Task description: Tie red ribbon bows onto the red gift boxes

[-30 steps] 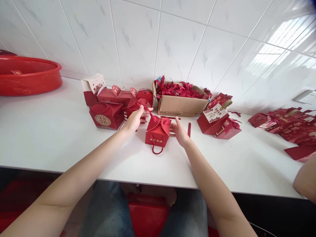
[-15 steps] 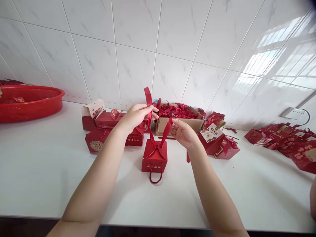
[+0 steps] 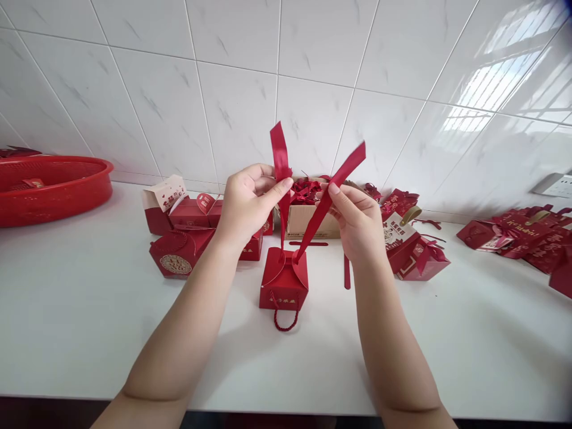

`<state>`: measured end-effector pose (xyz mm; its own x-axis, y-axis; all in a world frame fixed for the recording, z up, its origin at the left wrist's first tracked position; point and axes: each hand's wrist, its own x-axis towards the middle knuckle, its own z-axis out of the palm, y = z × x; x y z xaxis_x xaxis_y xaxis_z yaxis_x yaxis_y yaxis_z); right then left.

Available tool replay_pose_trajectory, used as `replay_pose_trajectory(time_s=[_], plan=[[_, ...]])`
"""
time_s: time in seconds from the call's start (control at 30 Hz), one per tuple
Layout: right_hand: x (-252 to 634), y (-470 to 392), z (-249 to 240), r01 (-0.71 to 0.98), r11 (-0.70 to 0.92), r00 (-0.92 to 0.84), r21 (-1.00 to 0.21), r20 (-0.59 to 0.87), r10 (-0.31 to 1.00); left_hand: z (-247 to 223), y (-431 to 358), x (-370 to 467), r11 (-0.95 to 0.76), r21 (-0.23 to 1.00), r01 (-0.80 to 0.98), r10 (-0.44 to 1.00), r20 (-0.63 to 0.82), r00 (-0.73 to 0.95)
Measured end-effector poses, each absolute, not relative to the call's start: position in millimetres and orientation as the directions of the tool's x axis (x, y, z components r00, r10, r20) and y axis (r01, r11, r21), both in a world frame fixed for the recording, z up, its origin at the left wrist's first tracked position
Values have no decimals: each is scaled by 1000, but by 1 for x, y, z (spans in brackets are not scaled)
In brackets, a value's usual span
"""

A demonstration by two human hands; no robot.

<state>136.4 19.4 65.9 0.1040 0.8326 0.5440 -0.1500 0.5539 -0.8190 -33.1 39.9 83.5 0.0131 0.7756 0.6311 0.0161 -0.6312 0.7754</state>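
A small red gift box (image 3: 283, 286) with a twisted cord handle (image 3: 286, 325) stands upright on the white table. From its top rises a red ribbon (image 3: 315, 223) whose two ends spread apart in a V. My left hand (image 3: 257, 199) is closed on one end, pinching it between thumb and fingers, with the tip sticking up above. The other end is pinched in my right hand (image 3: 355, 217), its tip pointing up and to the right. Neither hand touches the box.
Behind my hands a cardboard carton (image 3: 308, 221) holds a heap of red ribbons. Red boxes stand on the left (image 3: 179, 253) and right (image 3: 420, 259), with more at the far right (image 3: 513, 232). A red plastic basket (image 3: 53, 199) sits at the far left. Loose red strips (image 3: 347, 273) lie behind the box.
My right hand has moved up and right, and its ribbon end now stands up beyond the fingers. Both ends are raised higher and drawn straighter. The box stays in place on the table.
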Motion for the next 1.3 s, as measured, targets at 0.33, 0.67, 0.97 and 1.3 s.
replay_pose_trajectory(time_s=[0.33, 0.67, 0.97, 1.3], plan=[[146, 10, 73, -120, 605, 119, -787, 593, 796, 78, 36, -25, -600, 799, -26, 799, 601, 1], [148, 2, 76, -89, 615, 170, -783, 597, 784, 89, 17, -24, -533, 842, -86, 842, 537, 38], [146, -1, 77, -81, 633, 175, -770, 615, 769, 91, 12, -23, -577, 816, -37, 812, 578, 83], [144, -6, 77, -44, 631, 169, -775, 617, 769, 96, 1, -28, -632, 775, 9, 772, 628, 99]])
